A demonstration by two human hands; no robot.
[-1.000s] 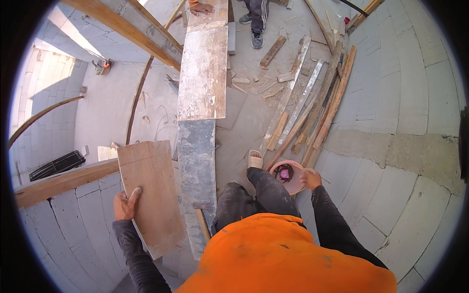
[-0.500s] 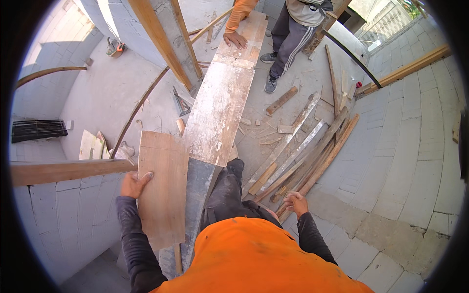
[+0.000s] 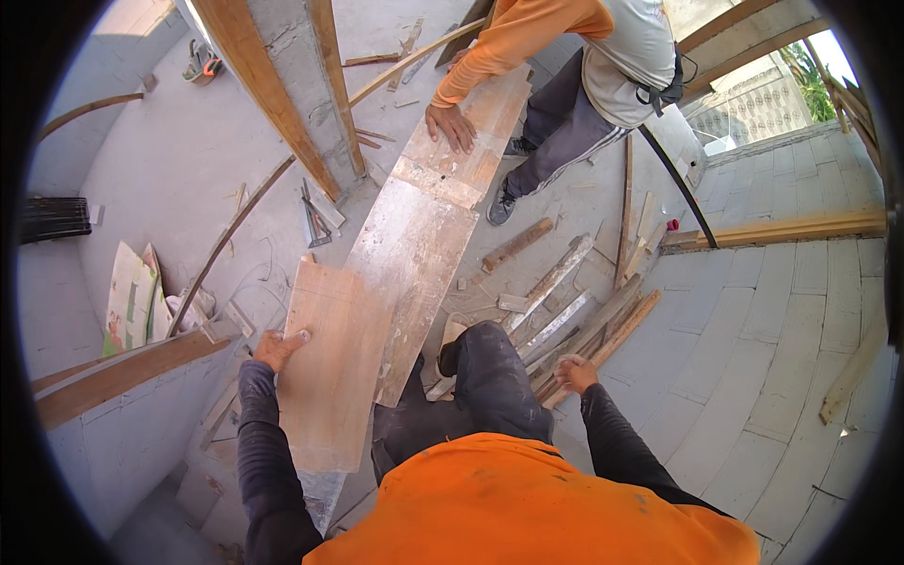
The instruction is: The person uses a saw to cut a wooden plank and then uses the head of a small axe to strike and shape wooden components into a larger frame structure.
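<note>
My left hand (image 3: pixel 280 350) grips the left edge of a light brown plywood board (image 3: pixel 330 377), its thumb on the upper face. The board overlaps the left part of a longer, paint-spattered panel (image 3: pixel 414 245), which runs away from me. My right hand (image 3: pixel 575 373) is held out to the right, above timber on the floor. Its fingers are curled closed, and what they hold, if anything, is hidden. At the panel's far end a co-worker in orange sleeves presses a hand (image 3: pixel 452 127) flat on it; the other hand is mostly hidden.
Long timbers (image 3: pixel 603 330) and offcuts lie on the floor to the right, beside a grey block wall (image 3: pixel 753 301). Wooden posts (image 3: pixel 268 94) frame a concrete column at the left. A beam (image 3: pixel 132 372) tops the low wall near my left arm. Far left lies a basket (image 3: pixel 201 66).
The plywood board has shifted slightly right and now overlaps the panel more. The co-worker leans further in over the panel's far end. My view has tilted and my right hand is more closed.
</note>
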